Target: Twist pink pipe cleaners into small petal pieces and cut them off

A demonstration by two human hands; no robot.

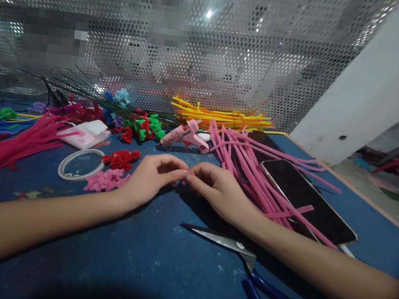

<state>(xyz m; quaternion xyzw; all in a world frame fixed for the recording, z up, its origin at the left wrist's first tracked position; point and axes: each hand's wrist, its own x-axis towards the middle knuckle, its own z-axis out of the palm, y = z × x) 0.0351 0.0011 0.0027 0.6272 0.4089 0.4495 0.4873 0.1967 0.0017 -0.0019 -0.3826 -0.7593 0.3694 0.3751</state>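
Centrally, a small pink piece (184, 182) is held between the left hand (150, 176) and the right hand (219, 187), their grip pinched narrow, above the worktop (126, 257). Scissors (250, 261) are laid near the right hand.

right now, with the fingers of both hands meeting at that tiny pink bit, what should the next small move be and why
Probably one more gentle bend of the pink bit: the left hand and right hand meet around it, mostly hiding its shape, and crinkled pink pieces lie piled near the left wrist.
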